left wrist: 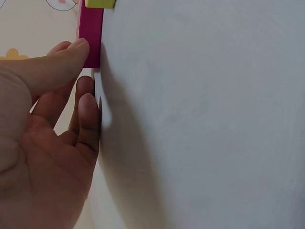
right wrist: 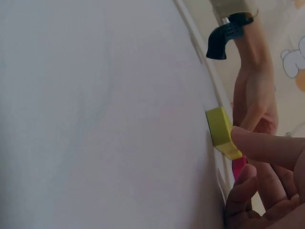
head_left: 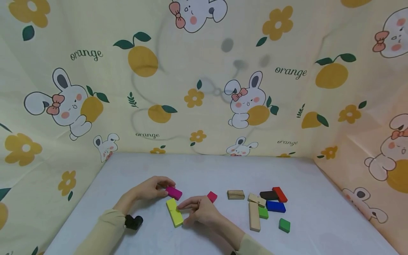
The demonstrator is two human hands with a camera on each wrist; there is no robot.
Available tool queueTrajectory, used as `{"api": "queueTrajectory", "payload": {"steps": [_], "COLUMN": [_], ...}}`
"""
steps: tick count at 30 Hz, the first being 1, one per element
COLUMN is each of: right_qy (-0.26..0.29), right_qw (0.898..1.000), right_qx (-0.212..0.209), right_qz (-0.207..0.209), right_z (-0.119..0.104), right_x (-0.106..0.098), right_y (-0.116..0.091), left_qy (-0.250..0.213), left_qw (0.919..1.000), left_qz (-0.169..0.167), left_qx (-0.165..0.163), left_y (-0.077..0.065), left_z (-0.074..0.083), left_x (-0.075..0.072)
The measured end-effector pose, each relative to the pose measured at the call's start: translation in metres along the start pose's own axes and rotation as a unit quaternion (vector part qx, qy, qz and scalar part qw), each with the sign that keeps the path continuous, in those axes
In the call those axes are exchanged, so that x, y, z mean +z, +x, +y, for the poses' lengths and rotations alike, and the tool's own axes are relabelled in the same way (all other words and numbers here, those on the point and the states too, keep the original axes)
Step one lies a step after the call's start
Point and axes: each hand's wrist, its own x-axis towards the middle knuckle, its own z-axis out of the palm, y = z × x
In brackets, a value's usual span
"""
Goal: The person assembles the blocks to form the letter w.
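My left hand (head_left: 153, 188) pinches a magenta block (head_left: 174, 193) between thumb and fingers, low over the white table. Just in front of it, almost meeting its near side, lies a lime-yellow block (head_left: 174, 213), longer than the magenta one. The right hand (head_left: 204, 210) reaches in from the right, a fairly straight index finger at the yellow block's right side and the thumb by its near right corner. In the right wrist view a fingertip meets the yellow block (right wrist: 221, 133). A pinkish-red block (head_left: 211, 197) lies behind the right hand, partly hidden by it.
To the right lie several loose blocks: a wooden block (head_left: 236, 194), a long plain block (head_left: 254, 216), a blue block (head_left: 276, 206), a dark block (head_left: 269, 195), a red block (head_left: 279, 194) and a green block (head_left: 284, 225). A printed cloth (head_left: 197, 56) walls the table.
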Motion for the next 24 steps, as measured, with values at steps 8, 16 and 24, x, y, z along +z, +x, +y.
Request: {"api": "queueTrajectory", "payload": {"steps": [8, 16, 24], "right_qy": [-0.017, -0.034, -0.114], "right_qw": [1.000, 0.999, 0.993], "right_qx": [0.004, -0.008, -0.023], "right_qz": [-0.015, -0.032, -0.036], "right_z": [0.0022, 0.0027, 0.0003], "right_x": [-0.0018, 0.0032, 0.0005], "right_y": [0.0035, 0.0080, 0.0102], "left_qy": [-0.007, -0.011, -0.012], "left_qw": [0.9999, 0.9999, 0.9998], "left_qz": [-0.005, -0.006, -0.009], "left_qx": [-0.012, -0.008, -0.009], "left_y": [-0.0003, -0.0016, -0.0017], "left_z": [0.0002, -0.0037, 0.0007], "left_x": [-0.0005, 0.0003, -0.0008]}}
